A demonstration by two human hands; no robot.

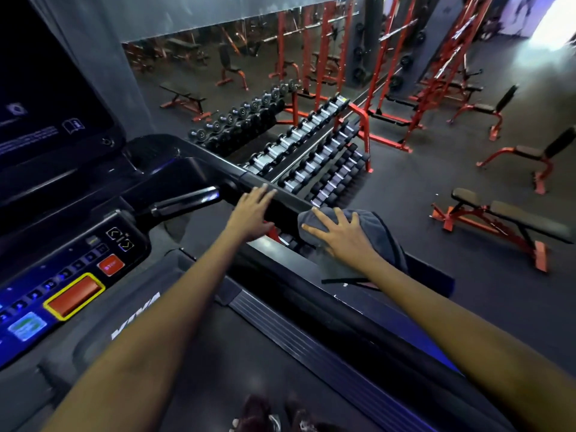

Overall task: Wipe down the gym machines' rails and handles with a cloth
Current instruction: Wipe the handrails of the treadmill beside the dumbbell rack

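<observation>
I stand on a treadmill whose black right side rail [218, 165] runs from the console toward me. My left hand [251, 213] rests on this rail with fingers straight, the thumb underneath near its lower edge. A grey cloth [380, 235] is draped over the rail just nearer to me. My right hand [338, 233] presses flat on top of the cloth with fingers spread. A short black handle [184, 202] with a shiny tip sticks out from the console, left of my left hand.
The treadmill console [74, 291] with lit buttons and a red stop key lies at lower left, its dark screen [40, 88] above. Beyond the rail stands a dumbbell rack [314, 151]. Red benches [498, 226] and racks fill the floor at right. My shoes [274, 416] are on the belt.
</observation>
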